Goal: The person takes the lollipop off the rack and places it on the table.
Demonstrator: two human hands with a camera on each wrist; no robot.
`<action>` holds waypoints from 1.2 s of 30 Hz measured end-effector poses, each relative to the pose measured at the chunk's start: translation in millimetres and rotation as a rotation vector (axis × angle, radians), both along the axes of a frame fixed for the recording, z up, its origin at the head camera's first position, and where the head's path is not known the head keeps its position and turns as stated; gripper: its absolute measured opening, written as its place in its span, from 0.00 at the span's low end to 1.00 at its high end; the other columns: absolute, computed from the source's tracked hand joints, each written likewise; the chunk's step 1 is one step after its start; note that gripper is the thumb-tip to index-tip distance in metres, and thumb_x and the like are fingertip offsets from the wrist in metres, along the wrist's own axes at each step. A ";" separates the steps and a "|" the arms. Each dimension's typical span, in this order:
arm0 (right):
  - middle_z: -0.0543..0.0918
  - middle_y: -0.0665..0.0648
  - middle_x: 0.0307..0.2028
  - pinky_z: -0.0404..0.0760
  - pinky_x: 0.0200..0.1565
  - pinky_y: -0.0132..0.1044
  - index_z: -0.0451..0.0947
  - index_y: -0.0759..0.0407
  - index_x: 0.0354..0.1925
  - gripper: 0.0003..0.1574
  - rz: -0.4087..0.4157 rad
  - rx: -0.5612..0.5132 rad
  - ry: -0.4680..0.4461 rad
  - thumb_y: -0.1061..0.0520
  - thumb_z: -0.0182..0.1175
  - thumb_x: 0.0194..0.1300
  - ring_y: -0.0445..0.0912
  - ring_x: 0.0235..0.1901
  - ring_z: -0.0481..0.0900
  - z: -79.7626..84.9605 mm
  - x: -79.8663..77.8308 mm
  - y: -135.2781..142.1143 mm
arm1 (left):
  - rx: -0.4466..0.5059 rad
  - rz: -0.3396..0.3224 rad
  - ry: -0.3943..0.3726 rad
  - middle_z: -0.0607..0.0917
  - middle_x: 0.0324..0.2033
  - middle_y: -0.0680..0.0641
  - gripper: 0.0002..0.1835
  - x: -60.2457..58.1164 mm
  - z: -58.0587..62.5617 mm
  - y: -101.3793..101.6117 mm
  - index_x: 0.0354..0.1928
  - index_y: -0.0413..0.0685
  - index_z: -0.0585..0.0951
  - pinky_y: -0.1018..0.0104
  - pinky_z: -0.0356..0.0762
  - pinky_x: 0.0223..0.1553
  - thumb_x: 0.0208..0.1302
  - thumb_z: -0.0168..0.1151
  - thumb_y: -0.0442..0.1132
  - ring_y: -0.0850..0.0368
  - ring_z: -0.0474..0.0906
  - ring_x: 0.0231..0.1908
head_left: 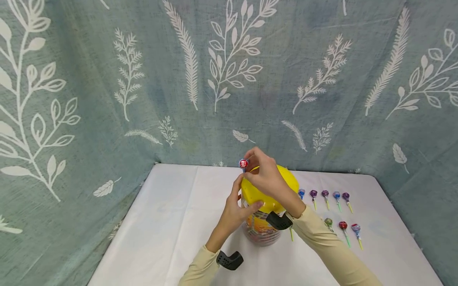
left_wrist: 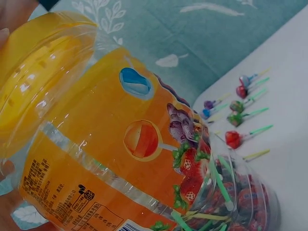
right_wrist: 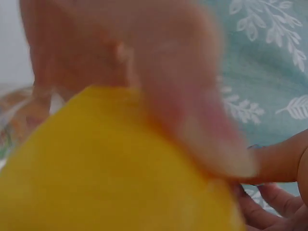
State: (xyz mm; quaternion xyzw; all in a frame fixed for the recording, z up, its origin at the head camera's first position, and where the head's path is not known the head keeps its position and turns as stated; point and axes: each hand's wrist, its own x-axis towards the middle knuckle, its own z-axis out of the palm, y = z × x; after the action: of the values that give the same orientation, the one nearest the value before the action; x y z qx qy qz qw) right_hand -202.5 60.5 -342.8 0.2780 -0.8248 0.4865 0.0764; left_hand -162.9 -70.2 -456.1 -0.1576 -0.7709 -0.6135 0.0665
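A clear plastic jar (head_left: pixel 262 230) with an orange fruit label (left_wrist: pixel 144 159) and a domed yellow lid (head_left: pixel 282 182) stands on the white table; it holds several wrapped lollipops. My left hand (head_left: pixel 239 200) grips the jar at the lid's left side, thumb in front. My right hand (head_left: pixel 251 163) is above the lid and pinches a red-wrapped lollipop (head_left: pixel 243 163) by its top end. In the right wrist view, blurred fingers (right_wrist: pixel 159 72) hang right over the yellow lid (right_wrist: pixel 110 168).
Two rows of wrapped lollipops (head_left: pixel 325 194) with green and yellow sticks lie on the white table (head_left: pixel 168 222) to the right of the jar, also in the left wrist view as lollipops (left_wrist: pixel 236 137). A teal leaf-print cloth (head_left: pixel 229 79) hangs behind and at the sides.
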 end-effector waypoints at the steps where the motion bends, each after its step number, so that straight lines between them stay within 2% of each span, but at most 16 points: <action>1: 0.81 0.59 0.33 0.82 0.38 0.39 0.69 0.60 0.44 0.22 -0.008 0.006 0.017 0.73 0.63 0.53 0.47 0.33 0.81 -0.8 -0.9 -0.8 | -0.002 -0.002 0.003 0.56 0.70 0.60 0.48 -0.2 0.7 0.5 0.72 0.69 0.48 0.41 0.59 0.60 0.55 0.63 0.61 0.54 0.53 0.68; 5: 0.81 0.58 0.31 0.82 0.37 0.38 0.68 0.59 0.43 0.22 -0.019 0.015 0.071 0.74 0.62 0.53 0.46 0.32 0.81 -3.5 -3.6 -3.4 | -0.004 -0.008 0.006 0.54 0.71 0.59 0.49 -0.7 3.8 0.6 0.73 0.65 0.47 0.41 0.58 0.60 0.56 0.64 0.60 0.53 0.52 0.69; 12: 0.81 0.57 0.30 0.82 0.36 0.38 0.68 0.59 0.42 0.21 0.003 -0.032 0.104 0.75 0.62 0.54 0.46 0.31 0.82 -5.1 -3.8 -4.4 | -0.010 -0.037 -0.032 0.52 0.72 0.51 0.51 -2.3 5.3 -1.2 0.74 0.53 0.45 0.40 0.56 0.61 0.57 0.65 0.55 0.48 0.50 0.69; 14: 0.80 0.56 0.30 0.82 0.37 0.38 0.68 0.59 0.42 0.21 0.011 -0.042 0.109 0.75 0.60 0.54 0.46 0.31 0.81 -5.5 -3.3 -4.4 | -0.010 -0.037 -0.031 0.52 0.72 0.51 0.50 -2.2 5.1 -1.1 0.74 0.54 0.45 0.40 0.57 0.61 0.57 0.65 0.54 0.48 0.50 0.69; 19: 0.79 0.55 0.30 0.82 0.37 0.38 0.67 0.59 0.42 0.19 0.030 -0.047 0.118 0.75 0.58 0.56 0.45 0.31 0.81 -6.5 -3.0 -5.2 | -0.008 -0.007 -0.015 0.54 0.71 0.56 0.49 -0.1 3.3 -0.3 0.74 0.63 0.46 0.40 0.58 0.61 0.57 0.64 0.59 0.52 0.52 0.69; 26: 0.79 0.53 0.33 0.81 0.31 0.36 0.67 0.58 0.45 0.20 -0.022 -0.139 0.106 0.72 0.60 0.58 0.44 0.33 0.80 3.0 -2.1 -3.4 | 0.001 0.009 0.003 0.59 0.69 0.58 0.46 0.8 1.1 0.8 0.72 0.68 0.49 0.39 0.58 0.60 0.56 0.63 0.61 0.54 0.54 0.68; 31: 0.79 0.56 0.35 0.82 0.34 0.38 0.69 0.59 0.48 0.21 -0.022 -0.195 0.067 0.70 0.62 0.58 0.46 0.35 0.80 9.0 3.4 1.8 | -0.006 0.014 -0.007 0.58 0.69 0.57 0.47 1.8 1.3 1.8 0.72 0.67 0.49 0.40 0.58 0.60 0.56 0.64 0.60 0.54 0.54 0.68; 33: 0.80 0.59 0.36 0.82 0.35 0.41 0.69 0.61 0.49 0.20 -0.016 -0.202 0.053 0.70 0.61 0.59 0.49 0.36 0.80 17.9 11.8 3.9 | -0.007 0.005 -0.018 0.59 0.69 0.55 0.47 6.2 10.8 2.3 0.73 0.63 0.49 0.40 0.58 0.60 0.56 0.64 0.58 0.52 0.53 0.68; 36: 0.81 0.62 0.35 0.82 0.37 0.43 0.70 0.62 0.50 0.20 -0.010 -0.217 0.048 0.70 0.61 0.59 0.51 0.36 0.80 23.4 18.4 9.3 | -0.008 -0.003 -0.020 0.59 0.69 0.54 0.47 6.1 11.6 2.4 0.73 0.61 0.49 0.40 0.58 0.61 0.57 0.64 0.54 0.52 0.53 0.68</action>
State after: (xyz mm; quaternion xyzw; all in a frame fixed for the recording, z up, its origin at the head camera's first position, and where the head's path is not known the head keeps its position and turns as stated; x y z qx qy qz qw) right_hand -184.1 69.8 -319.4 0.2758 -0.7666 0.5655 0.1283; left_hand -156.9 -67.8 -444.5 -0.1529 -0.7737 -0.6122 0.0570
